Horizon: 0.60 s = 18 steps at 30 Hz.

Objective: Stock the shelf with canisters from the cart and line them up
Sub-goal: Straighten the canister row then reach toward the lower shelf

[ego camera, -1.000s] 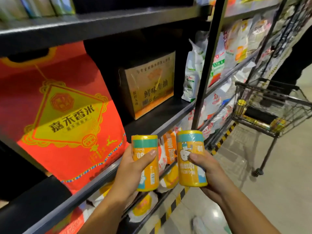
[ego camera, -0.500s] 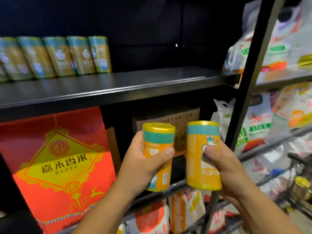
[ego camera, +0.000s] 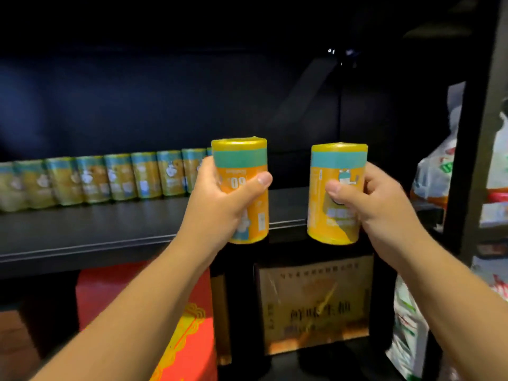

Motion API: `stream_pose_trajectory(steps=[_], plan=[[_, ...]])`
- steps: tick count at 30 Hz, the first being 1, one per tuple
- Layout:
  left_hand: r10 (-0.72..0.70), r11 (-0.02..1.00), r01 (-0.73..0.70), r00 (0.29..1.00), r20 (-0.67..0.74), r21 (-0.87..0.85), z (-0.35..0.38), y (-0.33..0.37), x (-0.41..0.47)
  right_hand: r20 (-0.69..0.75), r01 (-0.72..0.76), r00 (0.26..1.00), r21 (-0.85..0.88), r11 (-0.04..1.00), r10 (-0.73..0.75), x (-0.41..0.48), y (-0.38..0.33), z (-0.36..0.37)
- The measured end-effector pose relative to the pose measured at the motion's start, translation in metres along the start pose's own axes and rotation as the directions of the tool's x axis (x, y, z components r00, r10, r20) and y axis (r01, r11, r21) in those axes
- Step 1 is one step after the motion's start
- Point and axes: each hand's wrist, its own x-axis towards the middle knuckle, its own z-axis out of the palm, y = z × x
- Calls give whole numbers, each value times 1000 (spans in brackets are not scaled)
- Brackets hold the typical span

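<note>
Head camera view: I hold two yellow canisters with green bands near the top. The left canister [ego camera: 255, 218] is in my left hand [ego camera: 220, 199], with my fingers and thumb curled tight round its middle. The right canister [ego camera: 334, 224] is in my right hand [ego camera: 384, 204], held the same way, thumb on the front. Both stand straight up in the air, side by side with a gap between them, in front of the edge of the black shelf [ego camera: 110, 229]. They do not sit on it. Farther back on that shelf, to my left, a row of canisters [ego camera: 110, 177] of the same kind stands in a line, touching each other. Under the shelf there is a red box [ego camera: 178, 325] and, beside it, a brown box [ego camera: 313, 303] with writing on it. On my right, past a black post [ego camera: 472, 133], there are bags [ego camera: 434, 171] on other shelves.
</note>
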Motion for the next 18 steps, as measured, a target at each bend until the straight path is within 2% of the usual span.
stream_pose_trajectory(steps=[6, 11, 16, 18], plan=[[-111, 957, 127, 991, -76, 261, -2, -30, 35, 69, -25, 997, -162, 986, 37, 44, 15, 5], [-165, 871, 130, 986, 32, 475, -15, -35, 54, 109, -45, 989, -412, 910, 98, 69, 31, -5], [-335, 777, 227, 939, 80, 587, -21, -39, 80, 87, 20, 996, -531, 847, 31, 78, 33, -2], [-410, 740, 291, 910, 63, 606, -19, -45, 95, 57, 37, 998, -644, 764, 0, 86, 41, -2]])
